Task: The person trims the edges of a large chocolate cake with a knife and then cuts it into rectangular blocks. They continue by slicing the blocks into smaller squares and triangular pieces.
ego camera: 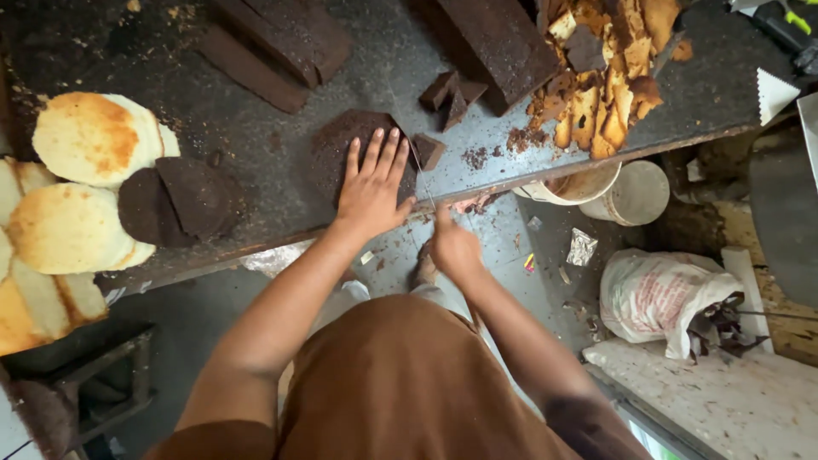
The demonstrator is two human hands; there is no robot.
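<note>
Head view, near to far. Right hand (453,247), at the worktable's (256,136) front edge, is closed around the handle of a thin knife (423,183); the handle itself is hidden in the fist. The blade's long axis runs away from the person, tip pointing up-left, along the right side of the dark round cake layer (358,153). Left hand (371,187) lies flat on that layer, fingers spread and pointing away, gripping nothing; it covers much of the layer. A cut brown piece (429,151) sits just right of the blade. Farther back: dark cake slabs (503,43) and pale trimmings (605,77), partly cut off by the frame.
</note>
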